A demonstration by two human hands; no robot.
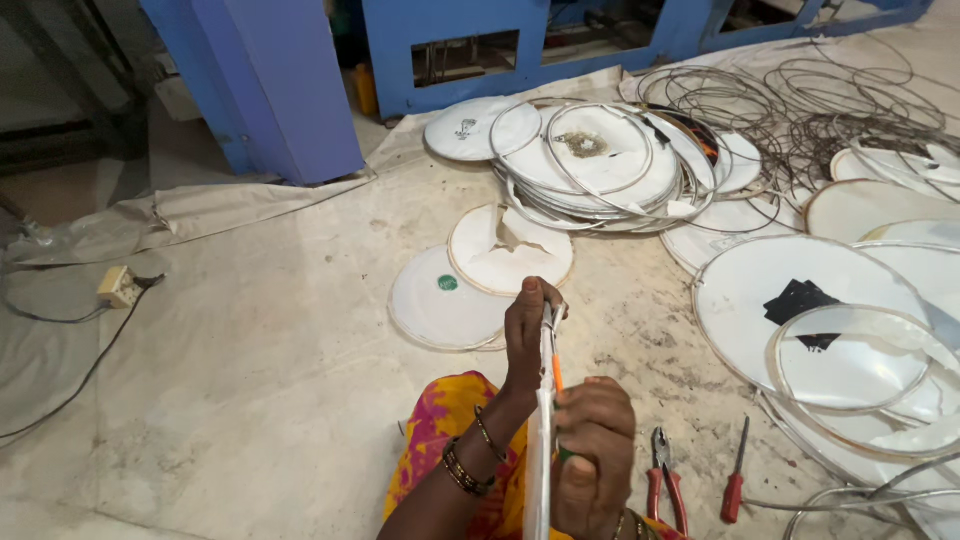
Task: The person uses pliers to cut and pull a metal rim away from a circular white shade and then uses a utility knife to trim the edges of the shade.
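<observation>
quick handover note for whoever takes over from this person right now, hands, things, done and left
Left hand: grips the top rim of a white drumhead held edge-on.
Right hand: closed lower on the rim around an orange-shafted tool.
Red-handled pliers and screwdriver lie on the floor sheet to the right.
Done: cannot tell; stacked drumheads and loose wire hoops ahead.
Left: this rim is in hand.

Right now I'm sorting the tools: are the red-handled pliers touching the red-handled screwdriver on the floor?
Apart. The head view shows bare floor between the pliers and the screwdriver, which lie side by side.
</observation>
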